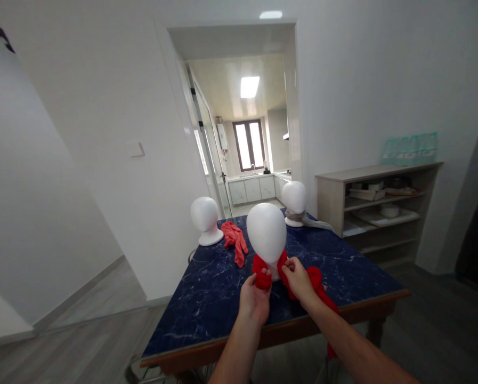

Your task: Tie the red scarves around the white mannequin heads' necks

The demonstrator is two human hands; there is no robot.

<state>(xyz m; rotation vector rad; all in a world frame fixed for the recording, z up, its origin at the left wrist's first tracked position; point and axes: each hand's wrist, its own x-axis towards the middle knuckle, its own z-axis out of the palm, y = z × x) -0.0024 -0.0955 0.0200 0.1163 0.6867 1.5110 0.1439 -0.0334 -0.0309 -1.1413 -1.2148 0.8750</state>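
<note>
Centrally, just below the middle of the frame, we have a red scarf (pixel 261 282) around the neck of the front white mannequin head (pixel 266 233). Our left hand (pixel 254 301), palm up, holds a bunched length of it with curled fingers; our right hand (pixel 298 278) has its fingers drawn narrow at the scarf on the neck's right side. More red runs toward the lower right, over the edge of the blue table (pixel 207 301). Left of centre we see a second head (pixel 205 216) beside a coral cloth (pixel 234 242); right of centre, a third head (pixel 294 197) wears a grey scarf (pixel 317 224).
</note>
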